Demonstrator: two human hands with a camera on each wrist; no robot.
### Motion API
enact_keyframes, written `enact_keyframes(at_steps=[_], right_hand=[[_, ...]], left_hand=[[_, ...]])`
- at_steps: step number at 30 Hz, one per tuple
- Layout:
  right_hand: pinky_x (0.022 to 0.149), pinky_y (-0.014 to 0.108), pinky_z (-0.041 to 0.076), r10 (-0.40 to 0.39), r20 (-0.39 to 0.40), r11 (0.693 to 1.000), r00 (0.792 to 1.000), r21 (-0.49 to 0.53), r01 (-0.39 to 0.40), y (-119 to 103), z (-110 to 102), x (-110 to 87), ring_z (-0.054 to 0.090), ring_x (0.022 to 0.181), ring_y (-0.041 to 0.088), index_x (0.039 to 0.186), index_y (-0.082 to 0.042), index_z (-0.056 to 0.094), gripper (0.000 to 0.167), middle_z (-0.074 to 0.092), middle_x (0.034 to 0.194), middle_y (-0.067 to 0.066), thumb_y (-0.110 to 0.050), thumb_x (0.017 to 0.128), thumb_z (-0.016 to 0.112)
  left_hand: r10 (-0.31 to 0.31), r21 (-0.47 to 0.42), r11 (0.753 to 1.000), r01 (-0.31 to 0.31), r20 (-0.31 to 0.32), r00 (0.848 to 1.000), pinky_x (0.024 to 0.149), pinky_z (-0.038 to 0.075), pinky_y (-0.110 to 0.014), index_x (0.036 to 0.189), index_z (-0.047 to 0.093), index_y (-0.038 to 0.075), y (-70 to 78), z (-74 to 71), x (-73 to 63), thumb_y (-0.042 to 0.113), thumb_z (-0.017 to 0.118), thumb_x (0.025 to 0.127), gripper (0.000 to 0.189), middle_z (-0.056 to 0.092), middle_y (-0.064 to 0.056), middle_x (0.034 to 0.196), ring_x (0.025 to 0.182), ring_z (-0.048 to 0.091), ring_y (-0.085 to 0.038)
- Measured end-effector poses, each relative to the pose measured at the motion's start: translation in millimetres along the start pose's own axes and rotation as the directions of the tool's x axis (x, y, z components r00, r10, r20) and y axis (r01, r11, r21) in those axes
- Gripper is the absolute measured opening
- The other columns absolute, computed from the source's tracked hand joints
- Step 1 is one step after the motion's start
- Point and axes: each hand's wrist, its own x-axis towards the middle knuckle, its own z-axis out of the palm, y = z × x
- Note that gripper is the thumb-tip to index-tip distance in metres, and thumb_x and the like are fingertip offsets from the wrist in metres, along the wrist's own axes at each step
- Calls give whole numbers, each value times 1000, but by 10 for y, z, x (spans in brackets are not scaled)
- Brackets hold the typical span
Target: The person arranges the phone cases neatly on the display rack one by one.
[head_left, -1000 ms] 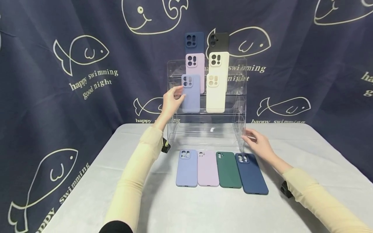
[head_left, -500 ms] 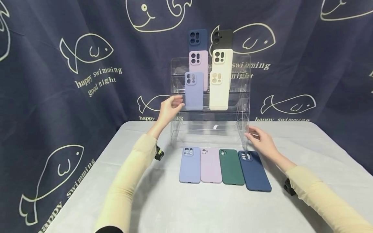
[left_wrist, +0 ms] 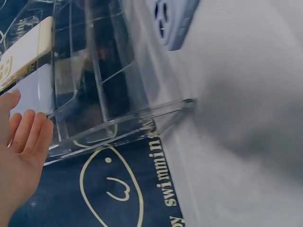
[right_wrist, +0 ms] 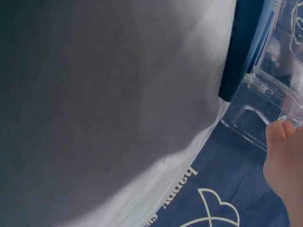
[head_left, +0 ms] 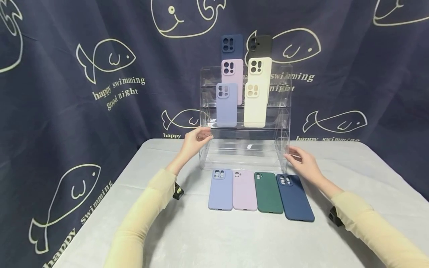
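A clear tiered display stand (head_left: 239,164) holds several phone cases. On its lowest occupied tier are a light-blue case (head_left: 226,111) at left and a cream case (head_left: 255,111) at right. My left hand (head_left: 194,143) is at the stand's left side, below the light-blue case. Its fingers are extended and hold nothing in the left wrist view, where the palm (left_wrist: 21,177) shows. My right hand (head_left: 305,165) grips the stand's right side panel by its edge. In the right wrist view, its fingers (right_wrist: 275,132) bend against the clear plastic.
Behind, higher tiers carry a lilac case (head_left: 232,76), another cream case (head_left: 264,69), a navy case (head_left: 236,46) and a black case (head_left: 264,46). On the table before the stand lie light-blue (head_left: 220,193), lilac (head_left: 244,193), green (head_left: 269,193) and dark-blue (head_left: 295,199) cases.
My left hand has come away from the light-blue case on the stand and moved down along the stand's left side. The right hand stays at the right panel. The head view has shifted slightly.
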Motion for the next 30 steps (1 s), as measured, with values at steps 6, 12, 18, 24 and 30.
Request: enact_keyframes(at_steps=[6,12,18,24,30], right_hand=[[92,36,47,4,6,1000,1000,-3,-4,-12,-8,-10,57,108,43,126,9,50,44,57,120,31,-18,93,60],[91,40,46,-3,6,1000,1000,-14,3,-11,-6,-10,57,108,44,125,10,50,43,56,120,32,-18,93,59],[91,33,48,-5,5,1000,1000,-13,5,-9,-3,-19,57,108,43,125,9,51,43,57,120,32,-18,93,59],[90,31,48,-10,3,1000,1000,-15,10,6,5,-23,57,107,43,124,9,51,42,57,119,32,-18,93,59],[90,32,50,-1,-2,999,1000,-33,1,23,7,-11,58,106,43,124,8,52,43,58,118,30,-20,93,60]], left_hand=[[-17,6,1000,17,31,999,81,58,-28,111,64,2,-91,17,-144,13,70,84,31,70,-15,99,86,68,-25],[-27,2,1000,27,74,997,80,59,-28,112,63,0,-166,53,-284,12,70,84,31,70,-15,99,87,68,-25],[-32,0,999,33,170,985,80,58,-25,112,63,1,-200,98,-412,12,68,85,30,70,-14,101,88,68,-24],[41,48,997,-53,225,973,78,58,-23,110,63,-2,-228,96,-488,11,66,86,28,70,-13,99,85,67,-23],[68,78,992,-94,290,955,82,57,-25,112,62,-3,-239,120,-549,10,66,86,29,70,-13,99,87,66,-22]])
